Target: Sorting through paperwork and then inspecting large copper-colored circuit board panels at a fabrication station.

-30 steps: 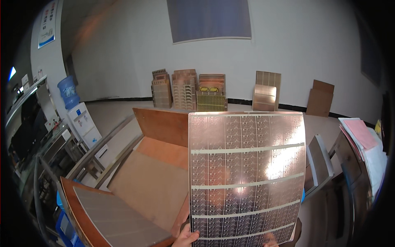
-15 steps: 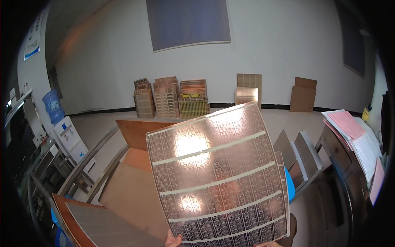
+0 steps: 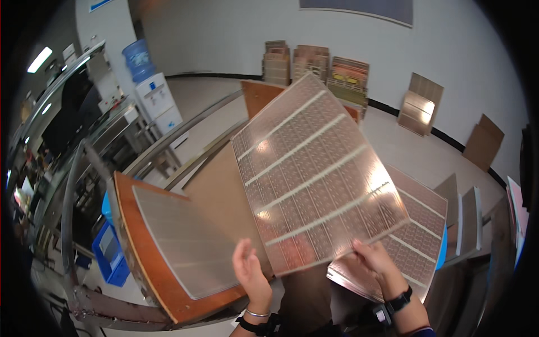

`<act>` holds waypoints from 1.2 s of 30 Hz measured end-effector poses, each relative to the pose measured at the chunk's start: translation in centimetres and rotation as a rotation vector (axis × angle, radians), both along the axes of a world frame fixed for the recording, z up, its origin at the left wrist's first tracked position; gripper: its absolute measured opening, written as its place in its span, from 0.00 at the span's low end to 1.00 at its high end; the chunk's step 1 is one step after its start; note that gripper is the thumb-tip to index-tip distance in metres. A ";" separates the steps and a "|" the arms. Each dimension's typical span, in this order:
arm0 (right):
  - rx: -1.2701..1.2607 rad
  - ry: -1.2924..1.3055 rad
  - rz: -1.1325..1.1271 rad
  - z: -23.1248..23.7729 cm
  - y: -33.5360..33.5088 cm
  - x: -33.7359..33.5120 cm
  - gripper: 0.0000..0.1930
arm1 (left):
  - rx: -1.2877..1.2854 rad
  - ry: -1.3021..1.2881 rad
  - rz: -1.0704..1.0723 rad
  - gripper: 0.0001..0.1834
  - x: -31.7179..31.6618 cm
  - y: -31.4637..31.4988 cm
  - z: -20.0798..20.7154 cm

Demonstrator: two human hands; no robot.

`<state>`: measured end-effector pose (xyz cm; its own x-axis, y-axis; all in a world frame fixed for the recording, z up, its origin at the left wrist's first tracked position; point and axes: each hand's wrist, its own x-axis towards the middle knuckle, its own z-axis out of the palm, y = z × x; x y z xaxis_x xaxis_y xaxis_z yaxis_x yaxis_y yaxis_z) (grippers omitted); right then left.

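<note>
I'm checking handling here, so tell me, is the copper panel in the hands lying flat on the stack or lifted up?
Lifted and tilted: the copper panel is held by left hand and right hand above the stack.

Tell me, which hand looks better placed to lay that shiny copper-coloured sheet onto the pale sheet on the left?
Probably the left hand: it grips the copper-coloured patterned sheet at the lower edge, beside the pale sheet on the brown board. The right hand is farther away.
</note>
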<state>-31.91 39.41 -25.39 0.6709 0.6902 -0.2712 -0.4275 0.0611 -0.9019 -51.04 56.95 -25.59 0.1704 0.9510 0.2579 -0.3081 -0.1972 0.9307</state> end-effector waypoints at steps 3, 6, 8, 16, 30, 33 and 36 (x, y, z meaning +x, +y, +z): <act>-0.010 -0.073 0.137 -0.4 8.8 -0.2 0.12 | 0.013 0.038 -0.328 0.12 -3.6 -1.7 0.7; -0.183 -0.337 0.272 -6.6 15.3 0.7 0.18 | 0.118 0.047 -0.852 0.12 -4.5 -3.1 2.4; -0.429 -0.608 0.452 -5.2 17.8 -2.4 0.24 | 0.176 0.148 -1.064 0.13 -4.8 -3.1 2.4; 0.122 -0.720 1.216 -3.8 16.2 -11.5 0.29 | 0.044 0.004 -1.380 0.12 -3.1 -3.8 2.7; -0.597 -0.676 -0.845 -3.5 -23.4 -0.4 0.18 | -0.141 0.438 -1.041 0.15 7.8 -2.6 -5.6; -0.986 -0.889 -0.835 -4.5 -25.2 -3.4 0.20 | 0.168 0.714 -0.944 0.18 9.9 -3.2 -6.2; -1.266 -1.051 -0.571 -6.9 -23.8 -5.7 0.22 | 0.339 0.917 -0.933 0.17 11.6 -4.9 -4.0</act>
